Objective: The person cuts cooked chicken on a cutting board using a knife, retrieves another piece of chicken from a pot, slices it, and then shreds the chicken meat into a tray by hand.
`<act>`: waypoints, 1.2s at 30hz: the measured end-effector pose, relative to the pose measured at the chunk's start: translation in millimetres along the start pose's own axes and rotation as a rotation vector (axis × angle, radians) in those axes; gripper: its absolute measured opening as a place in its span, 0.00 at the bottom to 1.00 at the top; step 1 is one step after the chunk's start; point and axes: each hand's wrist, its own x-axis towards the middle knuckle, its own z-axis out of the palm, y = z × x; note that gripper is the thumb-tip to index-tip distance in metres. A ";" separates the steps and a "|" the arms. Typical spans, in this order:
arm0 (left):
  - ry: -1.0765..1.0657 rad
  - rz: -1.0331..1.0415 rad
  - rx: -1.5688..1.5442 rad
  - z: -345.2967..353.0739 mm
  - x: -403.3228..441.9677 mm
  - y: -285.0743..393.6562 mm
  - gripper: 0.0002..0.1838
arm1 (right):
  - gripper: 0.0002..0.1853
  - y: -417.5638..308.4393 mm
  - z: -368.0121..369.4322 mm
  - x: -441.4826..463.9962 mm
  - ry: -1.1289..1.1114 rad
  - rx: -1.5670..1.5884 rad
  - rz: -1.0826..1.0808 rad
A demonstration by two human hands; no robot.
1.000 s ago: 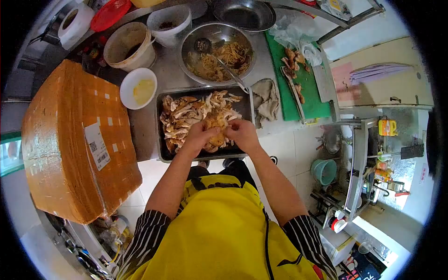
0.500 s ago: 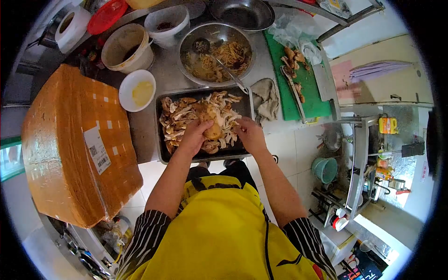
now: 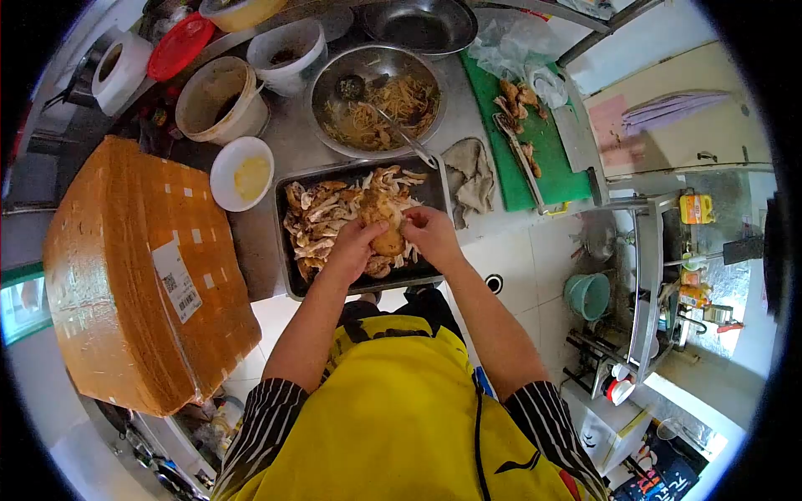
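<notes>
A dark rectangular tray (image 3: 434, 190) holds a heap of torn, cooked-looking meat strips (image 3: 322, 213). Over the tray's middle, a larger browned piece of meat (image 3: 385, 240) is held up between both hands. My left hand (image 3: 357, 245) is closed on its left side, thumb on the surface. At its upper right edge, my right hand (image 3: 424, 234) has its fingers pinched together on the meat. Behind the tray stands a steel bowl (image 3: 316, 113) with noodle-like strips, liquid and a ladle (image 3: 401, 132).
Left are a large taped carton (image 3: 125, 275), a white bowl (image 3: 219, 179) and tubs (image 3: 213, 83). To the right lie a grey cloth (image 3: 469, 179) and a green cutting board (image 3: 547, 159) with meat, tongs (image 3: 520, 163) and a cleaver (image 3: 575, 138).
My right hand was farther right, apart from the large piece, half a second ago; now it is back against it. The camera view has shifted slightly.
</notes>
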 end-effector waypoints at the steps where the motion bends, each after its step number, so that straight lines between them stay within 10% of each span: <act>1: -0.002 -0.006 -0.028 -1.9 1.5 -0.5 0.17 | 0.13 3.3 0.8 2.6 -0.017 0.168 0.071; 8: 0.096 -0.003 -0.186 -22.7 14.2 -3.0 0.17 | 0.13 15.7 -13.1 -1.7 0.221 0.480 0.178; 15: 0.090 0.045 0.162 -27.8 12.6 7.0 0.19 | 0.17 22.4 -20.4 -0.3 0.084 -0.327 -0.150; 32: 0.165 0.071 0.388 5.8 8.7 -9.9 0.18 | 0.17 -10.6 14.8 -3.2 0.129 -0.495 -0.070; 36: 0.163 -0.023 0.220 10.8 0.9 3.5 0.18 | 0.15 13.2 5.5 2.7 0.088 0.116 0.130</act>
